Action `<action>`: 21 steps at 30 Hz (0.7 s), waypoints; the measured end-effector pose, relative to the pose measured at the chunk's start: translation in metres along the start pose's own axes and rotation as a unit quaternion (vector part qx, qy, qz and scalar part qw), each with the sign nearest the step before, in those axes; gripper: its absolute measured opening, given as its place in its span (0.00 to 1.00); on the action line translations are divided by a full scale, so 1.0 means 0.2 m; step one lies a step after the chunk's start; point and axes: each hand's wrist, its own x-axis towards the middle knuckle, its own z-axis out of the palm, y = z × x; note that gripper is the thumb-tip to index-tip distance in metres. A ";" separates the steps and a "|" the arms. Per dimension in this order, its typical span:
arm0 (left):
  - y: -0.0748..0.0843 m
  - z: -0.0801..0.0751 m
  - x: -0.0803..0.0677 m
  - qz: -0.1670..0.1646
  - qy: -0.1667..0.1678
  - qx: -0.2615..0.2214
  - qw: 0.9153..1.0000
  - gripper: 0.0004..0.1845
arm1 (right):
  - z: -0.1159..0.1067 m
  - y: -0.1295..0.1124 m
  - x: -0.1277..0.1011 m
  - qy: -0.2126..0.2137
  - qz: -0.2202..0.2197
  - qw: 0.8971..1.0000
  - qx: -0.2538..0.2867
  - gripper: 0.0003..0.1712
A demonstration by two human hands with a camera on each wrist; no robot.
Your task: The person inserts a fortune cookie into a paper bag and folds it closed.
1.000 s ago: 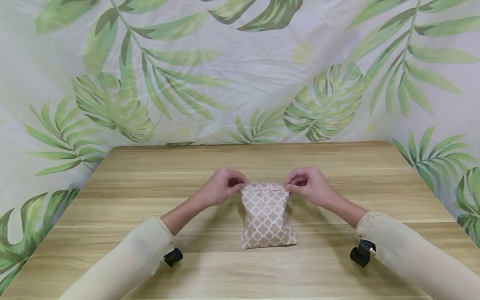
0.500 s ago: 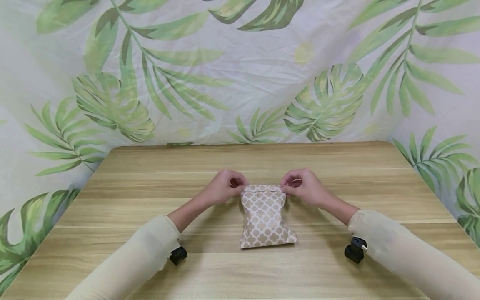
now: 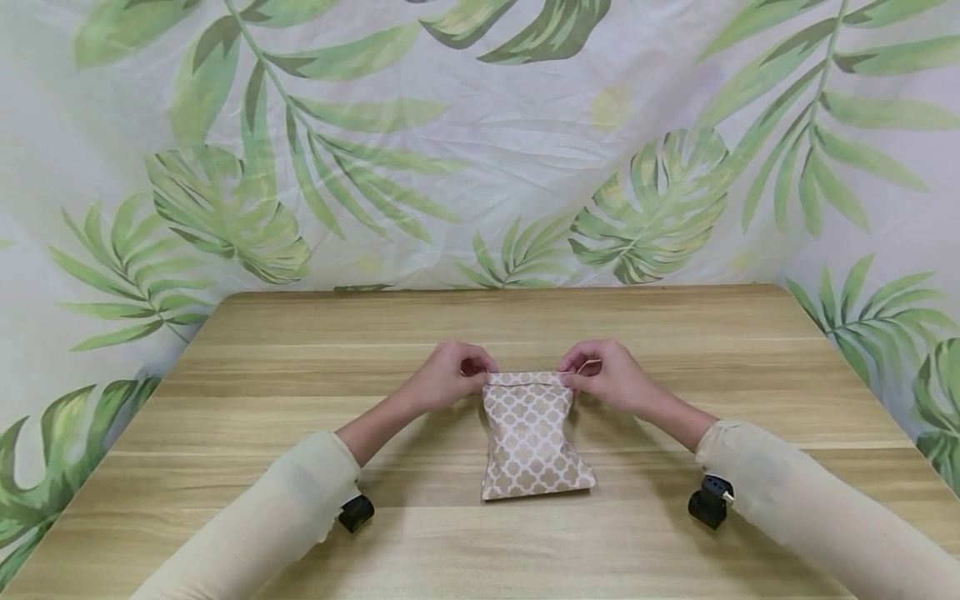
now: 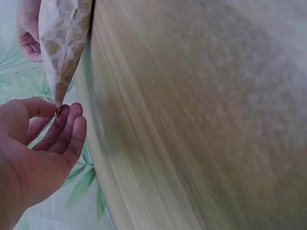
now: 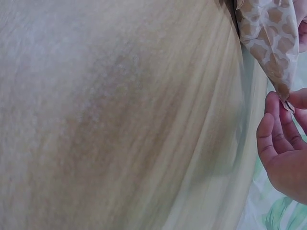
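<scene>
A tan paper bag (image 3: 528,442) with a white lattice pattern stands on the table, its top edge folded over in a narrow band. My left hand (image 3: 450,375) pinches the left end of that fold between thumb and fingers. At the right end, my right hand (image 3: 611,375) pinches the fold the same way. The left wrist view shows the bag (image 4: 62,43) tapering to the corner held by the left hand (image 4: 38,148). In the right wrist view, the opposite corner of the bag (image 5: 271,43) lies between the right hand's (image 5: 288,148) thumb and fingers. What the bag contains is hidden.
The wood-grain table (image 3: 300,333) extends around the bag on all sides. Behind it hangs a leaf-patterned cloth (image 3: 517,150). Small black cameras sit below the left sleeve (image 3: 356,512) and the right sleeve (image 3: 710,502).
My right hand has moved slightly left and the bag's top has come a little lower and nearer. The folded band at the top looks somewhat more distinct. Both hands keep their pinch.
</scene>
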 end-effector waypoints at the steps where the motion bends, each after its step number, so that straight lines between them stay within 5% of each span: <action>1: 0.00 0.00 0.00 -0.006 -0.001 -0.005 1.000 0.05 | 0.00 0.00 0.00 -0.001 -0.001 1.000 -0.002 0.04; 14: -0.01 0.00 -0.02 -0.025 -0.003 -0.035 0.999 0.05 | -0.03 -0.01 -0.03 -0.006 0.031 0.999 -0.010 0.14; 21: -0.02 -0.09 -0.08 -0.015 0.025 0.036 0.999 0.10 | -0.13 -0.02 -0.09 0.040 -0.009 0.993 -0.113 0.16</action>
